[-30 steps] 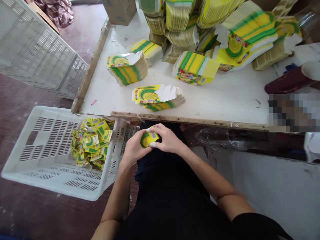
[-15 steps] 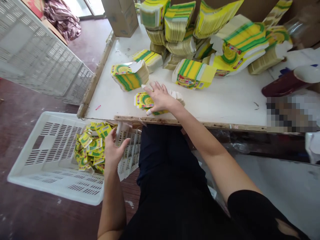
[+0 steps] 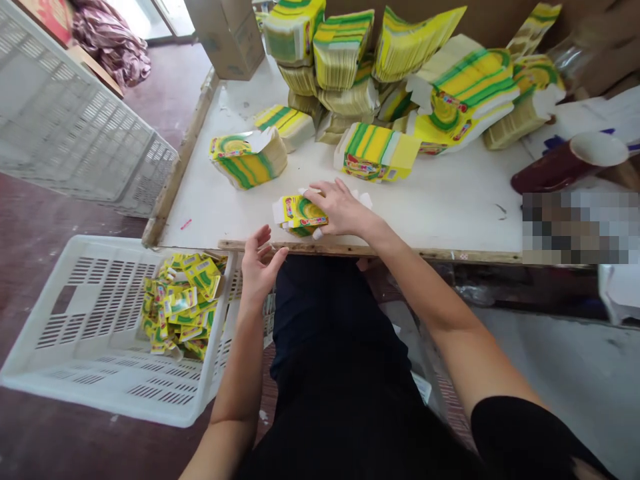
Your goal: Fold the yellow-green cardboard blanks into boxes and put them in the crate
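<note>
The right hand (image 3: 345,210) is reaching over a small stack of flat cartons (image 3: 303,212), which is lying close to the front edge of the table (image 3: 440,213), nearer the front left corner than the front right. The stack's long axis is running roughly parallel to that front edge; its printed yellow-and-green end is pointing toward the left edge, and white flaps are showing beyond the hand, toward the right edge. The right fingers are bending across the stack, with the thumb on the side facing the front edge; whether they are gripping it, I cannot tell.

The left hand (image 3: 260,267) is hovering by the front edge, its fingers parted and holding nothing. Below the front left corner, a white crate (image 3: 27,360) is holding a heap of small yellow-and-green boxes (image 3: 183,303). Farther back from the front edge, a left carton stack (image 3: 250,163) and a right carton stack (image 3: 375,153) are lying apart. A dark red mug (image 3: 555,163) is lying on its side toward the right edge.
</note>
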Demonstrator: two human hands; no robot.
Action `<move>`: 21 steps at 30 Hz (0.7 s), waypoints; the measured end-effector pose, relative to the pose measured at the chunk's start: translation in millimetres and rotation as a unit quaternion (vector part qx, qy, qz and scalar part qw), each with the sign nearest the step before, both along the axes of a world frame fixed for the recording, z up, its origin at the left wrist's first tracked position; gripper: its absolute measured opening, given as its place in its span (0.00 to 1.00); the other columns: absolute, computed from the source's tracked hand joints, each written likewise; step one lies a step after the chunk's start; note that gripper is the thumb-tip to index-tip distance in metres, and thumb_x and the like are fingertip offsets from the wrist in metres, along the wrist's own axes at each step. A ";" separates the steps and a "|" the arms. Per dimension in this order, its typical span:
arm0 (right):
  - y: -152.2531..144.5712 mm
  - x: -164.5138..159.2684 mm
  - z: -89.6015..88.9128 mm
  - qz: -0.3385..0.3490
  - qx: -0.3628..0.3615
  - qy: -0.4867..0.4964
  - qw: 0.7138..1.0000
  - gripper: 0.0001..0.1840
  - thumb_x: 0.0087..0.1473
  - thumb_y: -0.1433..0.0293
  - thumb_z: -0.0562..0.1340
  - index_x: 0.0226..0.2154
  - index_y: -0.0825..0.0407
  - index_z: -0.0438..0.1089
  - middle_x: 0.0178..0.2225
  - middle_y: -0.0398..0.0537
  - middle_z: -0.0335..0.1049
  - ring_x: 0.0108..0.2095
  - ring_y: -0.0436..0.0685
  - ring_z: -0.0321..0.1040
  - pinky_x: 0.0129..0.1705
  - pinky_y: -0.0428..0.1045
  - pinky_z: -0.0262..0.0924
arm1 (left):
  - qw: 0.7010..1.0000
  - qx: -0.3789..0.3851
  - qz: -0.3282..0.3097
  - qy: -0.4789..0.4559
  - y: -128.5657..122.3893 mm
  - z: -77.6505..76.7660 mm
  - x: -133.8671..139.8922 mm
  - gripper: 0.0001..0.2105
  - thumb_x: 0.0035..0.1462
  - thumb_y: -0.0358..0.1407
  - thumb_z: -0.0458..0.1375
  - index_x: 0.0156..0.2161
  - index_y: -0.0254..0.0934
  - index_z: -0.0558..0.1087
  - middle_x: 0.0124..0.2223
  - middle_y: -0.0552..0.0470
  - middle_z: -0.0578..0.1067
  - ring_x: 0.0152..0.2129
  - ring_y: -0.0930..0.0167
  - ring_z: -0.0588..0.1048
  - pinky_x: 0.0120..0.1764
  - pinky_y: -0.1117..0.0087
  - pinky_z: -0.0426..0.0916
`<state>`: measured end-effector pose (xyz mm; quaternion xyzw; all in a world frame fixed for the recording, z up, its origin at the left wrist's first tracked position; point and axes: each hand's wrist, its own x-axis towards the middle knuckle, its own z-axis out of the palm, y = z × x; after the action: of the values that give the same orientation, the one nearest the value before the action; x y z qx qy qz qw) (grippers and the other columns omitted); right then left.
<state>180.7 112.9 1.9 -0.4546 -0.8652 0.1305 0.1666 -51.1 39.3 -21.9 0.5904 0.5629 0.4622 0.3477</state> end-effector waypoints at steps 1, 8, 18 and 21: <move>-4.6 1.8 3.5 -0.014 0.012 0.017 1.000 0.44 0.44 0.65 0.70 0.62 0.55 0.57 0.60 0.64 0.58 0.60 0.73 0.54 0.62 0.68 0.42 | 1.000 0.000 0.001 -0.004 -3.0 -0.2 1.7 0.26 0.49 0.45 0.66 0.53 0.41 0.69 0.54 0.42 0.74 0.50 0.61 0.74 0.48 0.61 0.73; -34.4 3.6 21.1 -0.131 -0.038 0.004 0.991 0.19 0.54 0.78 0.59 0.49 0.57 0.71 0.46 0.60 0.73 0.48 0.67 0.67 0.51 0.59 0.56 | 0.998 -0.055 0.028 -0.014 -24.7 -6.6 3.5 0.21 0.50 0.45 0.64 0.47 0.37 0.72 0.48 0.43 0.78 0.45 0.63 0.77 0.45 0.63 0.74; -45.8 -9.5 17.9 -0.197 0.011 -0.002 0.980 0.20 0.54 0.79 0.60 0.50 0.56 0.68 0.46 0.60 0.71 0.47 0.67 0.65 0.50 0.57 0.55 | 0.998 -0.050 -0.004 -0.034 -29.6 -1.5 12.6 0.16 0.51 0.44 0.63 0.43 0.36 0.74 0.43 0.45 0.80 0.41 0.65 0.79 0.44 0.63 0.75; -46.6 -9.2 18.7 -0.217 0.004 -0.032 0.976 0.15 0.55 0.77 0.60 0.47 0.56 0.70 0.43 0.61 0.72 0.46 0.69 0.65 0.49 0.59 0.54 | 0.999 -0.038 -0.003 -0.014 -31.8 -0.6 10.8 0.15 0.53 0.43 0.61 0.43 0.36 0.74 0.43 0.44 0.79 0.40 0.65 0.78 0.43 0.63 0.75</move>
<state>171.4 66.3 20.5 -0.6346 -0.7515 0.0733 0.1648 -40.3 7.5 -22.5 0.5721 0.5732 0.4476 0.3793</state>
